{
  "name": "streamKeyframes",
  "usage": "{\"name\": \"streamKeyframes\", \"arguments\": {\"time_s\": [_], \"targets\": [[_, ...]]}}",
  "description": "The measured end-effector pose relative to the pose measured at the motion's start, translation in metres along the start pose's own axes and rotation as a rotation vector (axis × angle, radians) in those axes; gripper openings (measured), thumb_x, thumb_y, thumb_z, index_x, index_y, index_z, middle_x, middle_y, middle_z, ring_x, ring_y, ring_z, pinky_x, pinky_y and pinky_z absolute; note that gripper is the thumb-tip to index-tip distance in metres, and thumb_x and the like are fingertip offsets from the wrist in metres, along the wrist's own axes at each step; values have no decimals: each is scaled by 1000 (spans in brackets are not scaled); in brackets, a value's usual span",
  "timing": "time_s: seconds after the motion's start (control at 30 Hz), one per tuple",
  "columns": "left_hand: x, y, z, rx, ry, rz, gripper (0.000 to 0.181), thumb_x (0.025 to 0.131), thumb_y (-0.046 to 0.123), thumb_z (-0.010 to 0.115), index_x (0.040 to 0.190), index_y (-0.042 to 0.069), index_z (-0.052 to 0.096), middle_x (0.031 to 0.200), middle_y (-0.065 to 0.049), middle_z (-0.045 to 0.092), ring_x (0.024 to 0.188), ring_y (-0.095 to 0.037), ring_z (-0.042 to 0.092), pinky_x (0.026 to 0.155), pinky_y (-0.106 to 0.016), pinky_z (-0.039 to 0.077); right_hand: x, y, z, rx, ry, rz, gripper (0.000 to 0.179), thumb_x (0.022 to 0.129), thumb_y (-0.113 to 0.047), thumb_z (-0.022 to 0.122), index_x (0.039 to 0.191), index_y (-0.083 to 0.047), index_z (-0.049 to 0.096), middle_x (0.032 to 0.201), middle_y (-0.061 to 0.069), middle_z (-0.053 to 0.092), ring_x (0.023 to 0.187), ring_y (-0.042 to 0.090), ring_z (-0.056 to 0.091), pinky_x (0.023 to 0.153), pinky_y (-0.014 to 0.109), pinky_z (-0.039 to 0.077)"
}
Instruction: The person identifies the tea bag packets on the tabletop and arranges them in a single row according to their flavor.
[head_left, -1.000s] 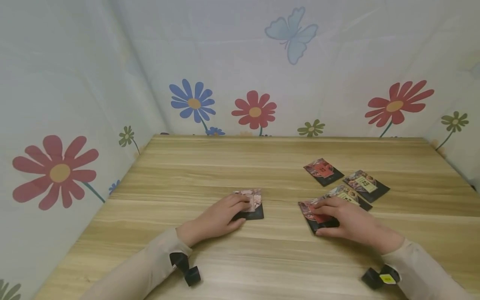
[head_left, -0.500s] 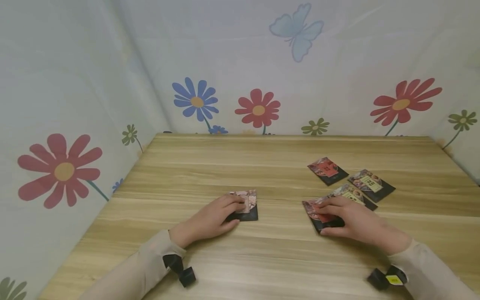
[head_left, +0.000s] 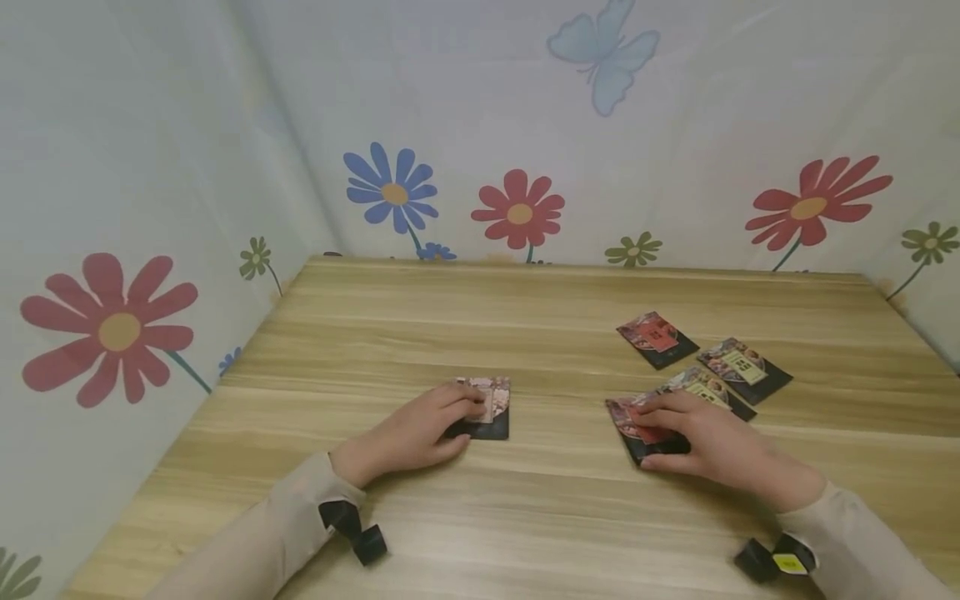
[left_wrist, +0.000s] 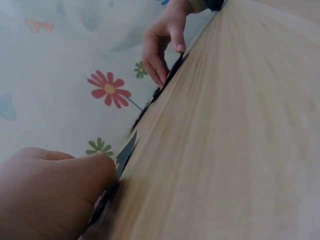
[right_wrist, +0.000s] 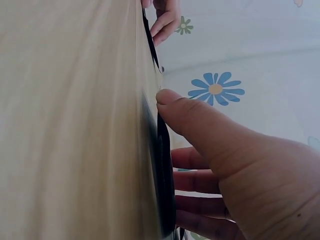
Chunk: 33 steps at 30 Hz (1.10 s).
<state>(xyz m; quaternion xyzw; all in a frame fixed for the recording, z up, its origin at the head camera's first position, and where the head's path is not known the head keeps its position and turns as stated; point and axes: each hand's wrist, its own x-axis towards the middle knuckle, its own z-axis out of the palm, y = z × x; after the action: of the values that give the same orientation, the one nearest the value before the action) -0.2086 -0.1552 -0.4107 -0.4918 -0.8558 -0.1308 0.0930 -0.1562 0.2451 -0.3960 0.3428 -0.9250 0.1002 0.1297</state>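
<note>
In the head view, my left hand [head_left: 412,432] holds a small flat packet [head_left: 498,408], black with a pink label, down on the table; its fingertips are on the label and its thumb is by the near edge. To the right, my right hand [head_left: 712,442] spans a red-labelled packet [head_left: 622,421], thumb at the near edge and fingers curled over its face. From the left wrist view, one corner of the left packet [left_wrist: 126,154] points up off the wood. The right wrist view shows the thumb [right_wrist: 172,100] along the dark right packet [right_wrist: 162,165].
Beyond the right hand lie a yellow-labelled packet [head_left: 693,385], partly covered by that hand, another yellow-labelled packet [head_left: 753,375], and a red-labelled packet [head_left: 658,340]. The wooden table [head_left: 450,308] meets a flower-printed cloth wall [head_left: 675,125] at its back and left.
My left hand has slid its pink-labelled packet a little to the left. The right hand and the other packets keep their places, while the head view has shifted slightly.
</note>
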Motion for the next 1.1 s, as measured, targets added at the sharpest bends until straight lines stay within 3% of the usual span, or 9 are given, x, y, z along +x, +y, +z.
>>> {"name": "streamKeyframes", "arguments": {"time_s": [0.4,1.1], "targets": [[-1,-1,0,24,17,23,35,88,26,67,118,7,63,128,-9,59,118,-23,56,105,-38,46,2,-8,2,-6,-28,34,46,79,-51,72,110,-17,71,111,-1,64,101,19,62,80,40,56],[0,1,1,25,24,8,34,90,27,66,118,8,63,129,-8,58,119,-23,55,106,-37,45,11,-14,-3,-15,-93,50,50,79,-50,73,114,-14,70,115,3,64,105,25,63,85,44,56]]}}
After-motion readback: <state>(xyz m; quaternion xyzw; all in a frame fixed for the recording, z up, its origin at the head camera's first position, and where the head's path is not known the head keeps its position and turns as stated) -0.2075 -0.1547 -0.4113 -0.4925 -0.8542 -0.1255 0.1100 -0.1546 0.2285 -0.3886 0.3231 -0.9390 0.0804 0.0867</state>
